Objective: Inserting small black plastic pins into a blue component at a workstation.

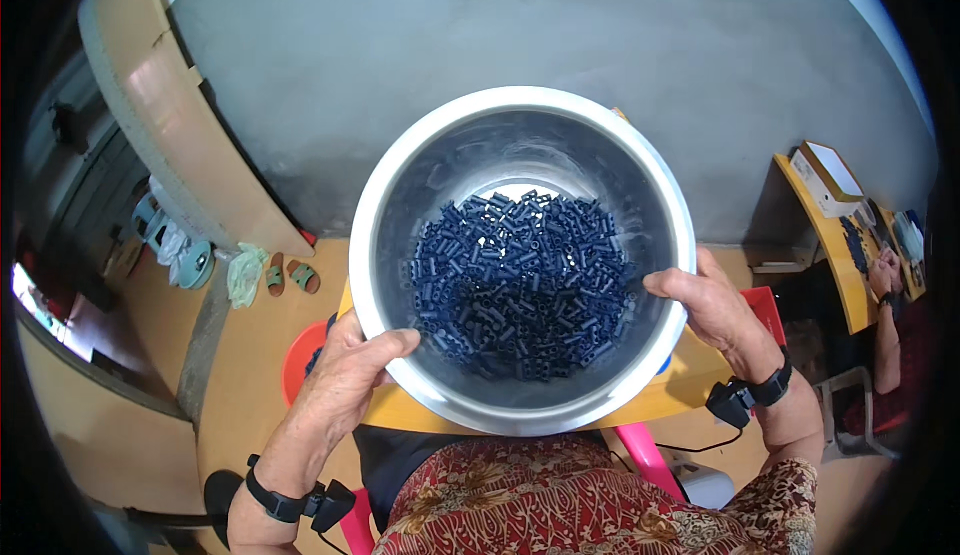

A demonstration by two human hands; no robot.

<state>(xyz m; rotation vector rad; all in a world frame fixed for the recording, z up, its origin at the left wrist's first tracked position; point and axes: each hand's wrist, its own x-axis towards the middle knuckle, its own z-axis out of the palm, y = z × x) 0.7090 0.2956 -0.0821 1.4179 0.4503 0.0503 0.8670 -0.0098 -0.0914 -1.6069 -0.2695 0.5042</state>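
Observation:
A large round steel bowl [525, 422] fills the middle of the view, tilted so that its inside faces me. Many small dark blue plastic pieces [520, 285], short and tube-like, lie heaped across its bottom. My left hand [355, 365] grips the rim at the lower left, thumb over the edge and fingers hidden underneath. On the right side, my right hand [705, 305] clasps the rim in the same way, its thumb reaching inside. Each wrist wears a black strap with a small device.
Beneath the bowl is a yellow table [690, 370]. A red basin [300, 360] with blue pieces stands at the left, and a red container [765, 313] at the right. Slippers [302, 276] lie on the floor. Another person's hands [884, 273] are over a desk [830, 245] at far right.

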